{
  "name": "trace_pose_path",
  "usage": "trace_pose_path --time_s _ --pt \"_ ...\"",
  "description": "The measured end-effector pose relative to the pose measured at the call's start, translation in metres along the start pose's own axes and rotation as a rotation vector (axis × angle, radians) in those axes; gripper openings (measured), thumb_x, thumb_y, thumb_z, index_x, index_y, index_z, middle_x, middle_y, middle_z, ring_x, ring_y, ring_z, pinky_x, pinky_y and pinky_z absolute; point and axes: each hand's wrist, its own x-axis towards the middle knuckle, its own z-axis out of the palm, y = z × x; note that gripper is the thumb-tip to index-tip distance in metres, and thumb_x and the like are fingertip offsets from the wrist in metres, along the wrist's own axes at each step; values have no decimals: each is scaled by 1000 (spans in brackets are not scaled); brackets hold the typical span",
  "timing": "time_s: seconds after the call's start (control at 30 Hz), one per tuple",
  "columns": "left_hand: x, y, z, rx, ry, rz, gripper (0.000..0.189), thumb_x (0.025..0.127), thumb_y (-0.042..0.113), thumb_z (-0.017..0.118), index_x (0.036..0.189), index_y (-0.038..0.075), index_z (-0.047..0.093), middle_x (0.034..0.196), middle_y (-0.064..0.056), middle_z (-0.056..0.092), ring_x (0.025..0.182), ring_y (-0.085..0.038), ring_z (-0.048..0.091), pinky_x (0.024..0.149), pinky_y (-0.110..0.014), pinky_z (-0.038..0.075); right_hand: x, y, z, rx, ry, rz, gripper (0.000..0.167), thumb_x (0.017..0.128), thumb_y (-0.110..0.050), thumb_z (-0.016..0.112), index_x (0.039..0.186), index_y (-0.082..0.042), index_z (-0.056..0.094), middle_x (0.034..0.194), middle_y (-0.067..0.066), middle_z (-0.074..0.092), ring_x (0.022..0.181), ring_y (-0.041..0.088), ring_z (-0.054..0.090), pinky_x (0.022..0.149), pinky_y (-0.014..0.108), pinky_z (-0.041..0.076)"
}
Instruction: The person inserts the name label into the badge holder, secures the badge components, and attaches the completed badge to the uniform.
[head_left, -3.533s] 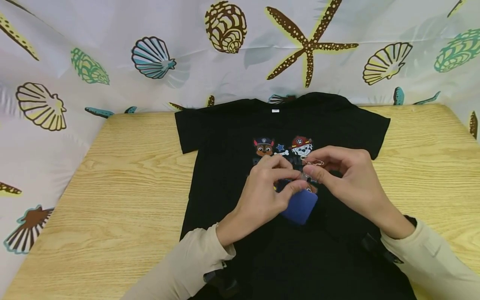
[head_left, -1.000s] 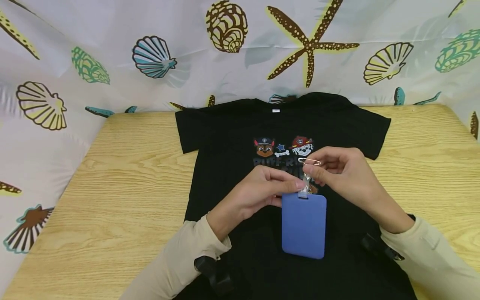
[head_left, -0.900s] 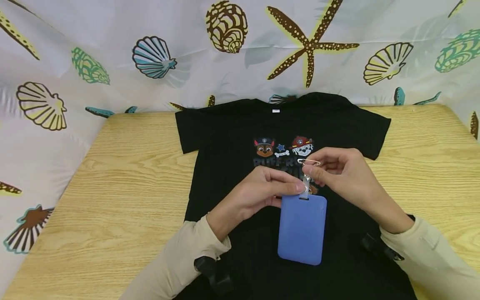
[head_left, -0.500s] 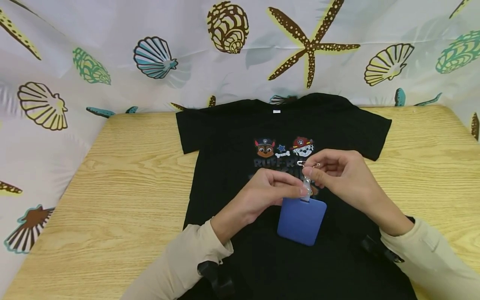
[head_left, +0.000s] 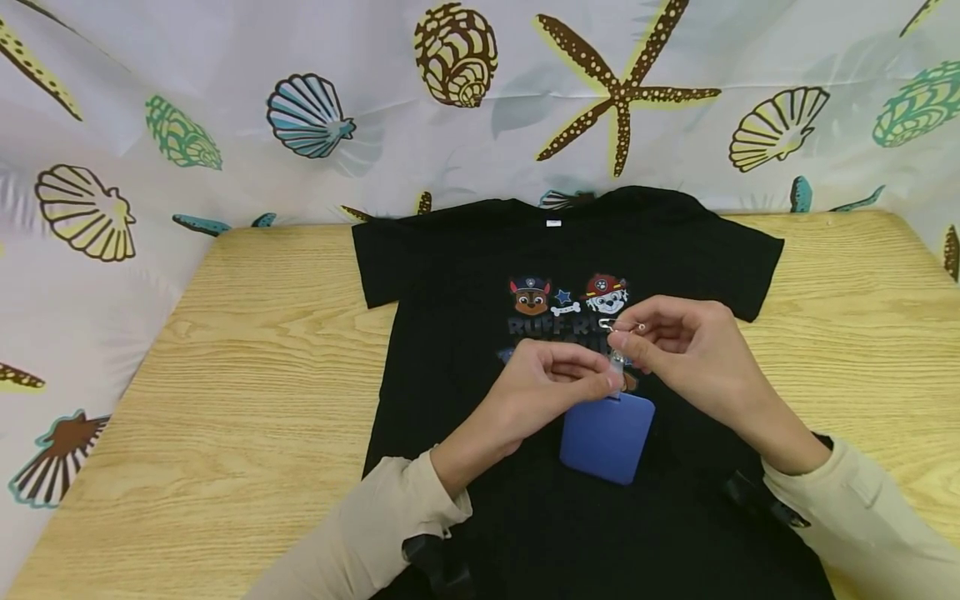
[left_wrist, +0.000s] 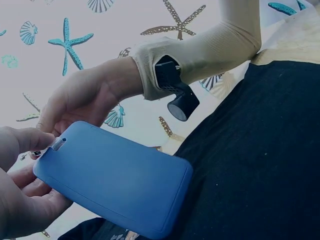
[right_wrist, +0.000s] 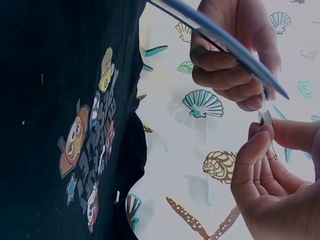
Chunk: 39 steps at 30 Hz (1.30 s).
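Note:
A blue badge holder (head_left: 607,442) hangs tilted above the black T-shirt (head_left: 450,375) in the head view. My left hand (head_left: 536,387) pinches the clear strap at the holder's top edge between thumb and fingers. Just above it, my right hand (head_left: 697,358) pinches the metal clip on that strap, and a safety pin (head_left: 618,325) sticks out past its fingertips. Whether the pin is fastened cannot be made out. The left wrist view has the broad face of the badge holder (left_wrist: 115,172); in the right wrist view the badge holder (right_wrist: 225,45) appears edge-on.
The T-shirt lies spread on a wooden table (head_left: 262,358), its collar towards the back and cartoon dogs (head_left: 530,296) printed on the chest. A white curtain (head_left: 397,158) with shells and starfish borders the table at the back and left.
The badge holder, largely behind my left hand at first, swung down to hang nearly straight, then tipped up again. My left hand has shifted slightly right along the strap; the right hand has barely moved.

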Motion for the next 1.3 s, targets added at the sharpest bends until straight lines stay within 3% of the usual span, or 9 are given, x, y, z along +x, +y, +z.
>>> trace_pose_path --time_s 0.73,1.1,1.3 --pt "0 -1 -1 -27 43 -8 19 86 4 71 101 -8 71 90 -16 73 85 -18 71 78 -31 56 0 0 3 16 0 -11 9 87 -5 71 95 -1 69 81 10 67 62 16 65 59 25 57" --pt "1 -1 -4 -33 16 -20 22 86 6 71 103 -7 71 90 -13 73 83 -18 70 73 -29 55 0 2 0 45 -4 -34 8 87 -4 70 94 -1 69 82 7 66 64 16 64 59 23 55" --pt "1 0 -6 -149 -61 -40 27 90 5 65 112 -10 66 98 -16 72 87 -14 68 74 -26 52 1 3 -5 98 -47 -55 13 89 -3 67 102 -1 67 90 4 65 72 17 64 64 22 55"
